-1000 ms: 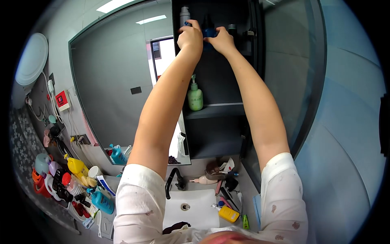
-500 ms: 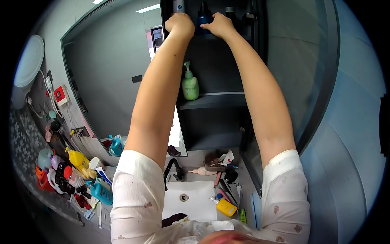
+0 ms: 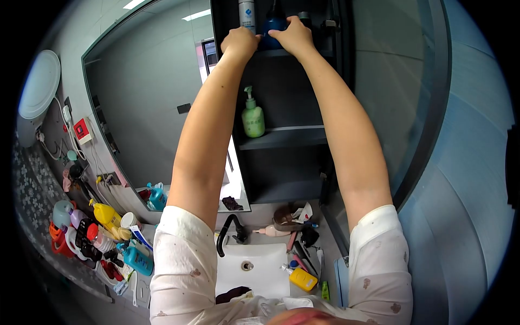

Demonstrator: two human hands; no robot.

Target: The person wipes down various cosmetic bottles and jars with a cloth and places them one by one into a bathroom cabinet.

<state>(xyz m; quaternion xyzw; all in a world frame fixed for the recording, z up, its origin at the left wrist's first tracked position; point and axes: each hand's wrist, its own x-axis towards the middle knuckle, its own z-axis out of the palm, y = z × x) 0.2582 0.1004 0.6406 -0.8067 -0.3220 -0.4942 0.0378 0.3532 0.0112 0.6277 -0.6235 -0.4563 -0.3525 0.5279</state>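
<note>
On the top shelf of the dark cabinet, my left hand is closed round the lower part of a white spray can; its fingers are partly hidden. Close to the right of the can stands a dark blue bottle with a black top. My right hand grips this bottle from the right, thumb across its front. Behind the right hand is a small dark bottle with a grey cap. One shelf lower, a green pump bottle stands upright between my forearms.
A mirror borders the cabinet on the left, and an open door on the right. Below are a white sink, a black faucet and a yellow bottle. Several bottles, including a blue pump bottle, crowd the left side.
The white can has shifted right, nearer the blue bottle, and more of it shows above my left hand. My left hand is slightly lower; my right hand stays at the blue bottle.
</note>
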